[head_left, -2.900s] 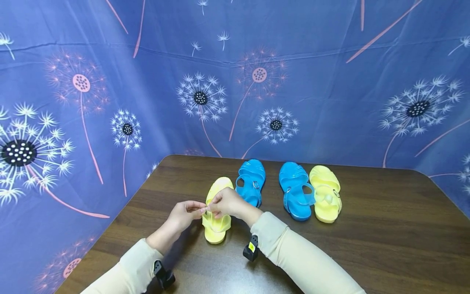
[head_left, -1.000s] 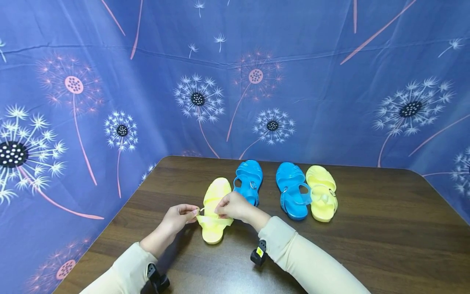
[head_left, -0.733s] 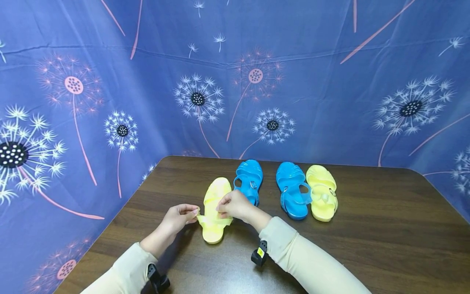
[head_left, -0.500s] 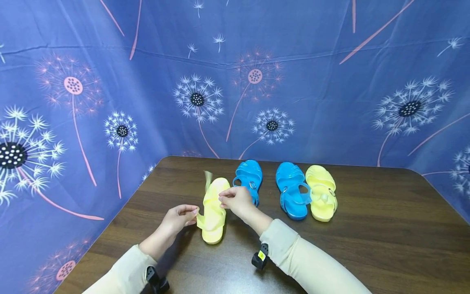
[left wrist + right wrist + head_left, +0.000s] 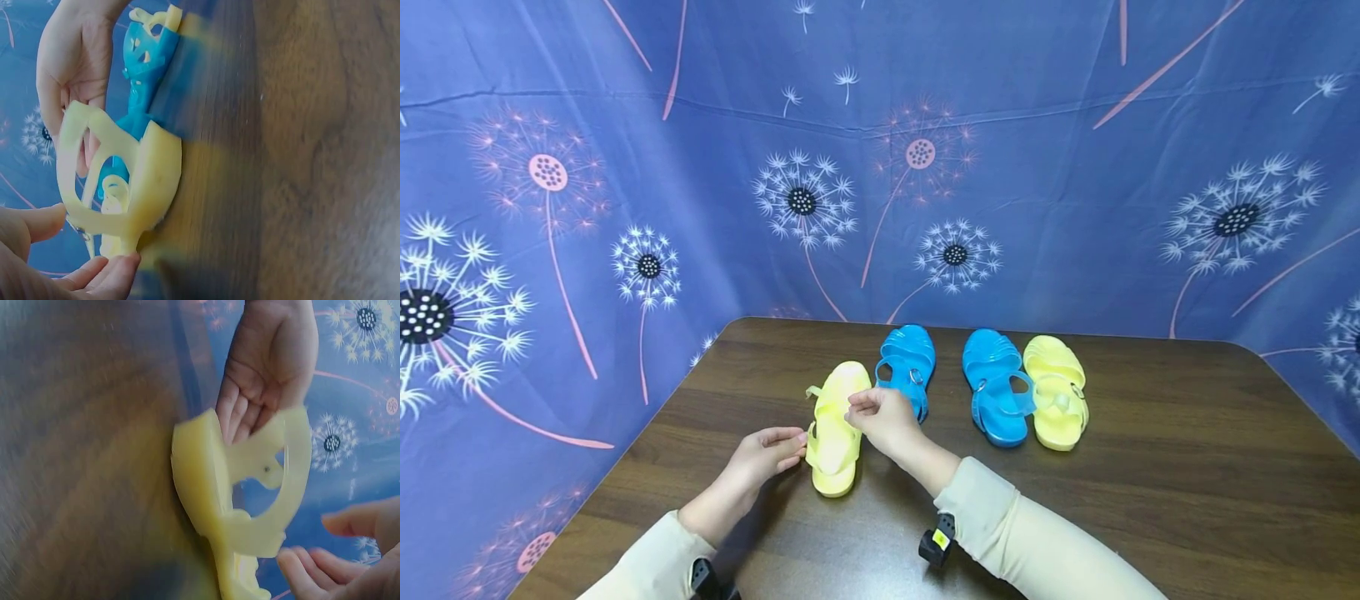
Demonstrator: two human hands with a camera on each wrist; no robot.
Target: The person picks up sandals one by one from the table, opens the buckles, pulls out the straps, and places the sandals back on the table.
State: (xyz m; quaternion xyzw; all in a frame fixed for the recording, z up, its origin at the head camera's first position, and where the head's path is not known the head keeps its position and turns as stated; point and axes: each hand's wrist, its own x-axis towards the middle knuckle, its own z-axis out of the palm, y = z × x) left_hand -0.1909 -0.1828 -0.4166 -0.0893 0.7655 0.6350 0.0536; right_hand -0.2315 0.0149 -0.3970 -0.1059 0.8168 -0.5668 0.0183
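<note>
Our left hand (image 5: 760, 460) was unclenched, touching the leftmost yellow sandal (image 5: 834, 442) | our right hand (image 5: 887, 421) was relaxed, beside its right edge | we had it on the desk (image 5: 1165, 467), left of the blue sandals (image 5: 995, 354).

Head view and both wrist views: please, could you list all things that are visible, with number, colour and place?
Table: 1, brown, foreground
Cloth: 1, blue, dandelion-printed, behind the table
Left yellow sandal: 1, yellow, leftmost on table
Right yellow sandal: 1, yellow, rightmost
Blue sandals: 2, blue, between the yellow ones
Wrist cameras: 2, black, one per wrist
Sleeves: 2, cream, left and right
Left hand and right hand: 2, bare, either side of the left yellow sandal
</note>
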